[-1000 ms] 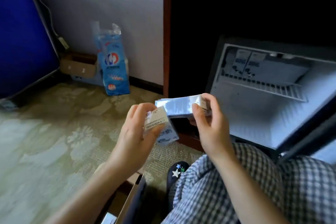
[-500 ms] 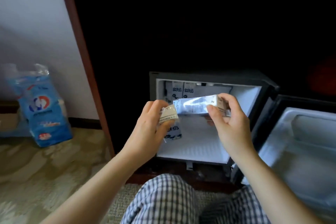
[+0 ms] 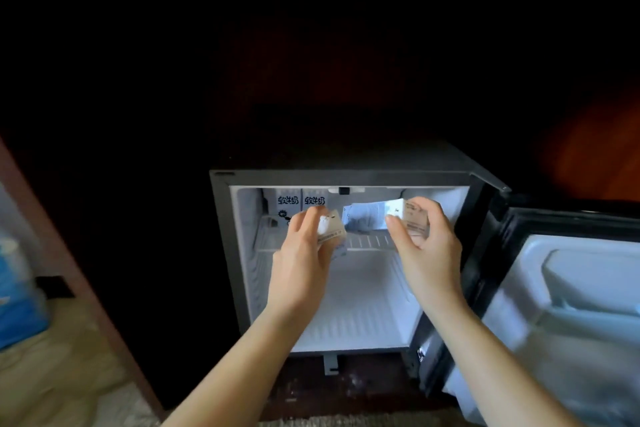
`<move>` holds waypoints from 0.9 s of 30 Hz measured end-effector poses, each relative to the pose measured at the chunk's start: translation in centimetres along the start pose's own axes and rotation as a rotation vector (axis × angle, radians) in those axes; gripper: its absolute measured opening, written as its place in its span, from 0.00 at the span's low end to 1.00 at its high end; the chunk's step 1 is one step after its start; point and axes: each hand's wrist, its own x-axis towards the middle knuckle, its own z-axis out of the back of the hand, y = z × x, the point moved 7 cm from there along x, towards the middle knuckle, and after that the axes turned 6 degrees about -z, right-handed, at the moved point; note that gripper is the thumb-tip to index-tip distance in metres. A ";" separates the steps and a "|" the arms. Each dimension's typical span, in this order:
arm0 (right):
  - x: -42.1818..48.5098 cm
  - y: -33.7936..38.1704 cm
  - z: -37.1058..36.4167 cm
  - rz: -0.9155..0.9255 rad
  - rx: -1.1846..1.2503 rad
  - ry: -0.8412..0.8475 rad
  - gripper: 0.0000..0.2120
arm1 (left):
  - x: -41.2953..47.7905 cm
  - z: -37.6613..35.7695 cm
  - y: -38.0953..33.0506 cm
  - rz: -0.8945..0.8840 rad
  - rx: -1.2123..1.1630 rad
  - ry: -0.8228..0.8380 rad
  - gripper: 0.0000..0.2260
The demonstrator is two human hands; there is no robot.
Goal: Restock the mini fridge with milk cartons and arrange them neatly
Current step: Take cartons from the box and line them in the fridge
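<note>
Open mini fridge [image 3: 346, 305]; right hand [image 3: 424, 243] holds carton [image 3: 372, 217] lengthwise left-right.

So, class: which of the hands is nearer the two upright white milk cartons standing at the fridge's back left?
Left. The left hand overlaps the cartons; the right hand is farther right.

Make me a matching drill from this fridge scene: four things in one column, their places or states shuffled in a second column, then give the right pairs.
Things
1. carton in the left hand
2. carton in the right hand
3. two cartons already stocked
4. fridge door

Places or states
A. swung open, on the right
B. standing at the back left of the wire shelf
C. lying sideways in front of the shelf, held by one end
D. held in front of the shelf's left part, below the stocked pair

Pairs: 1-D, 2-C, 3-B, 4-A
</note>
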 end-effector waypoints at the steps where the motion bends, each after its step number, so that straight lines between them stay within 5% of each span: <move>1: 0.4 -0.6 -0.4 -0.004 -0.012 -0.001 0.15 | 0.3 -0.6 0.4 0.003 0.000 -0.004 0.15; 19: 3.7 -4.7 -4.6 0.070 -0.318 0.054 0.21 | 4.9 -7.4 2.8 -0.060 0.061 0.085 0.18; 27: 4.0 -4.9 -6.1 0.077 -0.327 0.067 0.19 | 5.4 -8.5 5.3 0.076 -0.038 0.050 0.19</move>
